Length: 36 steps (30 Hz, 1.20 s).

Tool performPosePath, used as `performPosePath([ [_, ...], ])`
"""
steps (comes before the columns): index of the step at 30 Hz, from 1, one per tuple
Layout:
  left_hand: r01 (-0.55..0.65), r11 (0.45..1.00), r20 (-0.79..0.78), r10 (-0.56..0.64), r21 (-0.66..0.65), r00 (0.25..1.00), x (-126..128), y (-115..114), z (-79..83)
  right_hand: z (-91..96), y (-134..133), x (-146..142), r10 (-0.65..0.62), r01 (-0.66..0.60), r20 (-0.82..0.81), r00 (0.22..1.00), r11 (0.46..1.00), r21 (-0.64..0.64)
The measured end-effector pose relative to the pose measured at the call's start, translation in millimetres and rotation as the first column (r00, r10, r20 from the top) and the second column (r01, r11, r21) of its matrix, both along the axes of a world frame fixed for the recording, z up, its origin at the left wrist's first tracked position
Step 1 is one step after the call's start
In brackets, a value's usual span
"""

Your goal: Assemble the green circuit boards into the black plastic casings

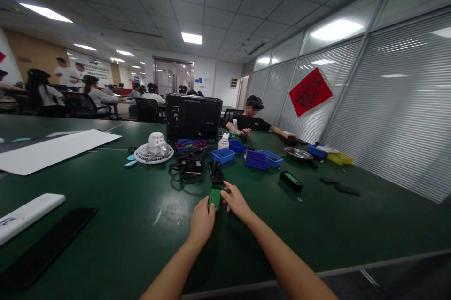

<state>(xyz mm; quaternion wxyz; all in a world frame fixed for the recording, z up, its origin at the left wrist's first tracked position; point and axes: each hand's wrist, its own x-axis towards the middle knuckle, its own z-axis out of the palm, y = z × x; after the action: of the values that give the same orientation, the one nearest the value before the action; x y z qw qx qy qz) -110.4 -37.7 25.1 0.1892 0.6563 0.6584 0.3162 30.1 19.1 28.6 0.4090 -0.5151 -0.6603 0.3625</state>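
My left hand (203,219) is closed around a small green circuit board (214,198) with a dark edge, its thumb lying on the near end. Just right of the board is my right hand (236,202), its fingers bent and apart; its thumb and fingertips are close to the board's right edge, and whether they touch it I cannot tell. Directly beyond the board lies a black device (216,173) with a round knob-like part. To the right, a black case (291,181) with a green board inside sits on the green table (246,253).
Tangled black cables (186,170), a white fan (154,152) and blue bins (223,155) stand beyond my hands. A large black panel (193,119) rises behind them. A metal dish (299,153) and yellow tray (340,158) are at right. A co-worker (254,123) sits across the table.
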Motion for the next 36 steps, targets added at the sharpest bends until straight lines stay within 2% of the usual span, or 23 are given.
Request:
performPosePath([
  [2,-0.002,1.000,-0.008,0.002,-0.007,1.000,1,0,0.9,-4.4,12,-5,0.022,-0.027,-0.050,0.998,0.995,-0.095],
  [5,0.005,1.000,0.020,-0.005,0.002,1.000,1,-1,2.7,-8.9,21,-14,0.059,-0.060,-0.012,0.998,0.986,-0.157],
  [8,0.005,1.000,0.011,-0.005,0.016,1.000,2,-3,5.4,-10.6,22,-21,0.015,-0.016,-0.009,1.000,0.989,-0.149],
  [11,0.014,0.999,-0.066,-0.011,0.039,0.998,1,-8,7.4,-12.9,19,-24,-0.021,0.015,-0.048,0.999,0.993,-0.114],
  [17,0.023,0.997,-0.191,-0.008,0.077,0.982,-4,-17,9.3,-22.4,11,-22,0.038,-0.050,-0.153,0.987,0.996,-0.076],
  [21,0.017,0.999,-0.209,-0.007,0.043,0.978,-11,-20,14.1,-23.9,8,-21,0.030,-0.033,-0.102,0.994,0.999,-0.036],
  [28,-0.078,0.995,-0.305,0.053,-0.069,0.951,-43,-27,27.0,-21.6,7,-21,0.017,-0.020,-0.073,0.997,0.999,-0.036],
  [36,-0.247,0.965,-0.407,0.191,-0.091,0.893,-94,-27,39.2,-14.9,3,-24,0.024,-0.028,-0.067,0.997,0.998,-0.052],
])
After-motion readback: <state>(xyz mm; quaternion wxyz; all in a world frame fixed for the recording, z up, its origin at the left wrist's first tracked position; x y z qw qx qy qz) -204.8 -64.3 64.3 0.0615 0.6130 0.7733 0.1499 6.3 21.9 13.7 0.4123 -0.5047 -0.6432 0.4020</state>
